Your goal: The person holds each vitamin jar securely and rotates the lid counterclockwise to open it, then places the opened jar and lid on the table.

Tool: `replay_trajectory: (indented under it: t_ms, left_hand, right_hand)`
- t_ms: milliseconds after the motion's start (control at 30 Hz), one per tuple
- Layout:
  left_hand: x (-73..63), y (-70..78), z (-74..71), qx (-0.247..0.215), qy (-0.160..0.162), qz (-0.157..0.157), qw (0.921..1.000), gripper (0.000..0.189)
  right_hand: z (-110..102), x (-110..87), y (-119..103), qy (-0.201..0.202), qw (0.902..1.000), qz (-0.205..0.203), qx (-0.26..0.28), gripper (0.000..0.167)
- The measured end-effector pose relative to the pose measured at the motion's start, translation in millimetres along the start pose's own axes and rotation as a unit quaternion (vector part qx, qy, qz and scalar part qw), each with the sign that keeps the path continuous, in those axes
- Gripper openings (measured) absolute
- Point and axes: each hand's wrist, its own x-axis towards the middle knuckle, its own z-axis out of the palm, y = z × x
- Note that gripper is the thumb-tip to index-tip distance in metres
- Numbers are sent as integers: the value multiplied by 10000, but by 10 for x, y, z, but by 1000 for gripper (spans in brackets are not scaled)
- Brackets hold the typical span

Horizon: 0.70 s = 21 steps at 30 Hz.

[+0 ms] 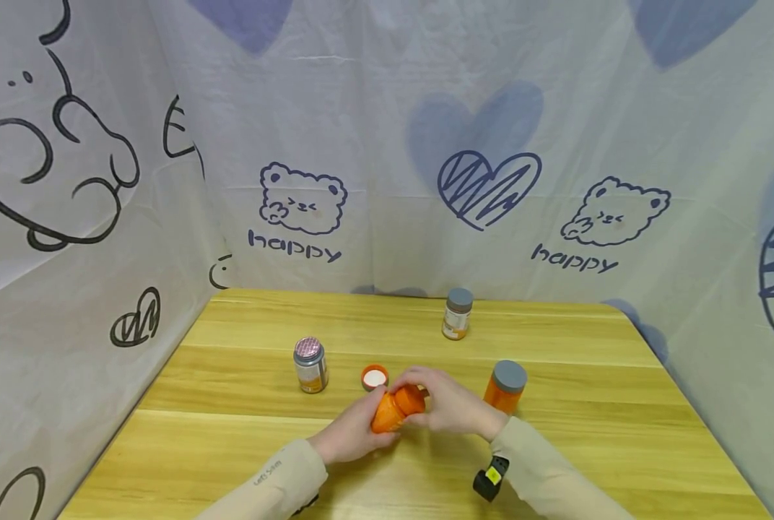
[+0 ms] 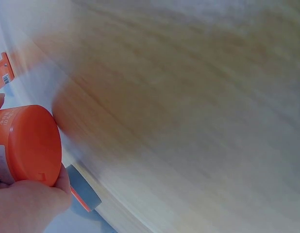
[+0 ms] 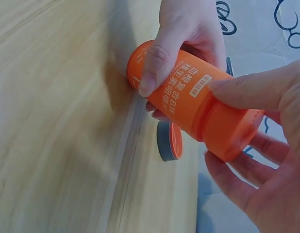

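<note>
An orange bottle (image 1: 387, 414) with white printed characters is held tilted above the table, its base toward my left hand. My left hand (image 1: 354, 430) grips it round the body, thumb across the print in the right wrist view. At the other end is an orange cap (image 3: 232, 128), with my right hand (image 1: 455, 404) curled round it, the thumb near the joint with the body. The bottle's round base (image 2: 38, 144) faces the left wrist camera. Just beyond the hands lies a loose grey lid (image 1: 375, 378), its orange rim and white liner facing up.
A grey bottle (image 1: 311, 367) with a pinkish patterned top stands to the left. A similar grey-lidded bottle (image 1: 457, 314) is at the back of the wooden table (image 1: 231, 361). An orange bottle with a grey lid (image 1: 507, 386) stands beyond the right wrist. Printed cloth (image 1: 387, 238) hangs behind.
</note>
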Motion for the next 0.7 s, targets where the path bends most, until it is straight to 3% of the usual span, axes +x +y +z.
replay_trajectory:
  t_ms: [433, 700]
  left_hand:
    - [-10, -3, 12, -127, 4, 60, 9999, 44]
    - [-10, 4, 1, -107, -18, 60, 9999, 46]
  right_hand:
    - [73, 28, -15, 345, 9984, -249, 363, 26]
    - [133, 50, -71, 817, 9949, 263, 537, 25]
